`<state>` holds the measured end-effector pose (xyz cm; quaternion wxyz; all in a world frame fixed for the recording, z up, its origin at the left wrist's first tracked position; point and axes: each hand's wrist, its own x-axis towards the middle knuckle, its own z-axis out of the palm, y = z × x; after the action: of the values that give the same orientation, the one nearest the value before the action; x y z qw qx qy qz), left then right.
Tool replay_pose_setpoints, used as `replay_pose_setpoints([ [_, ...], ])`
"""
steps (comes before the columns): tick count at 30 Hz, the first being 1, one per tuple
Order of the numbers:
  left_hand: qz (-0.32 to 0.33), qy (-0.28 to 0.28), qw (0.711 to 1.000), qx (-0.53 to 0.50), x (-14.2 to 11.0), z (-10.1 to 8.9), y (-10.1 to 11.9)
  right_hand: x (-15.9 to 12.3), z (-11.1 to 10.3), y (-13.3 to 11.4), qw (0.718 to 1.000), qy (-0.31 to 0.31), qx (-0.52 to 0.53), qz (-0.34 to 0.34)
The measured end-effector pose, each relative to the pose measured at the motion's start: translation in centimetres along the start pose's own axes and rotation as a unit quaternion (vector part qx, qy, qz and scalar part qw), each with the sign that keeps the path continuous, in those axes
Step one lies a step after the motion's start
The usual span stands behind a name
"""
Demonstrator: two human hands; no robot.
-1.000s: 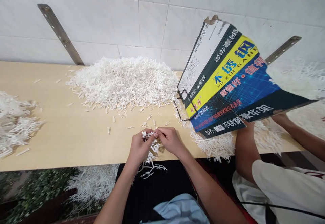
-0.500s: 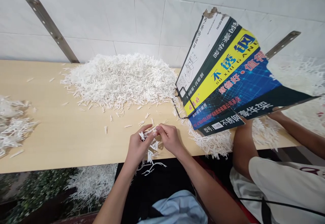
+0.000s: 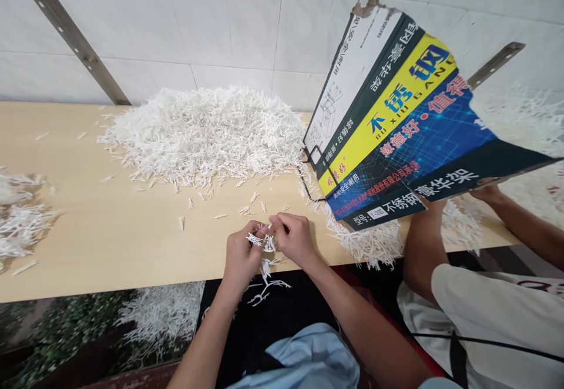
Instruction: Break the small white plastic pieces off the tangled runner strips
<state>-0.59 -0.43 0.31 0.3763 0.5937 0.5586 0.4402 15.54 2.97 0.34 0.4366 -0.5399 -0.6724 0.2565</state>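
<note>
My left hand (image 3: 240,255) is closed around a small bunch of thin white branched strips (image 3: 268,244), at the front edge of the wooden table. Short prongs stick out between its thumb and fingers. Right beside it, my right hand (image 3: 296,241) pinches with thumb and forefinger at the upper end of the same bunch. Below the hands, a longer forked white strip (image 3: 267,286) hangs over the dark cloth on my lap. Behind them lies a large heap of short white pieces (image 3: 207,136), with loose ones scattered in front.
A printed cardboard sheet (image 3: 388,124) stands slanted on the table (image 3: 118,230), dividing it at the right. Beyond it, a co-worker's arms (image 3: 425,242) reach in. More white strips lie at the left edge (image 3: 26,230), by the cardboard (image 3: 374,245) and under the table (image 3: 163,315).
The bunch has turned slightly between my fingers, and its prongs now fan out more to the left. Both hands stay close together. The view has shifted a little.
</note>
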Motion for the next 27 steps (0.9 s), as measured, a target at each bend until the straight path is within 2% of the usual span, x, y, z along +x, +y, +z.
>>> replay_pose_setpoints([
  [2, -0.012, 0.013, 1.000, -0.003, -0.2, -0.2, -0.1, 0.4, -0.1, 0.3, 0.994, 0.087, 0.024, 0.061],
  [4, -0.026, 0.019, 0.999, -0.015, -0.2, -0.4, -0.3, 0.8, -0.1, 0.4, 0.989, 0.113, 0.031, 0.088],
  [8, -0.031, -0.003, 0.999, -0.020, 0.2, -0.3, -0.4, 0.9, 0.1, -0.5, 0.999, 0.053, -0.001, 0.000],
  [11, -0.025, -0.014, 1.000, -0.009, 0.5, -0.1, -0.4, 0.7, -0.1, -1.2, 0.998, -0.022, 0.040, -0.054],
  [13, -0.015, -0.015, 1.000, -0.005, 0.5, -0.1, -0.4, 0.5, -0.3, -1.3, 0.990, -0.094, 0.079, -0.073],
  [15, -0.011, -0.014, 1.000, -0.009, 0.5, 0.0, -0.4, 0.5, -0.4, -1.1, 0.984, -0.126, 0.103, -0.070],
  [22, -0.047, -0.019, 0.997, -0.065, 0.5, -0.2, -0.2, 0.7, 0.2, 0.7, 0.980, -0.052, 0.185, 0.044],
  [27, -0.056, 0.009, 0.994, -0.091, 0.5, -0.2, -0.3, 0.4, 0.3, 0.9, 0.974, -0.056, 0.213, 0.059],
])
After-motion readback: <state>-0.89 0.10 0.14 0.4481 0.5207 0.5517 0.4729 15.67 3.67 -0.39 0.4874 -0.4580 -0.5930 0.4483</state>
